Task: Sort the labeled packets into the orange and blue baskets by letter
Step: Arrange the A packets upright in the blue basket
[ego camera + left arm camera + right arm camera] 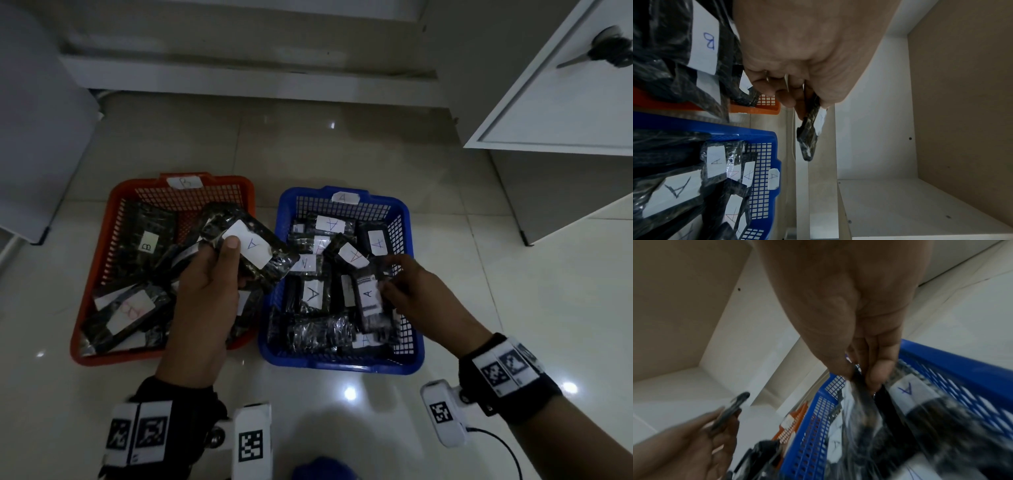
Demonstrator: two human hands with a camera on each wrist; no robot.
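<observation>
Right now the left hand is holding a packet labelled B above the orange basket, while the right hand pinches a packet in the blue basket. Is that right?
Not quite. The packet in the left hand is labelled A, not B; the head view shows the letter clearly. The rest holds: it is above the orange basket, and the right hand pinches a packet in the blue basket.

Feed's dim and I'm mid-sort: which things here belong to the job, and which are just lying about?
Job:
- orange basket, tagged B
- blue basket, tagged A
- A packet gripped by left hand
- A packet pinched by right hand in the blue basket

Lying about:
- white cabinet
- scissors on it
</observation>
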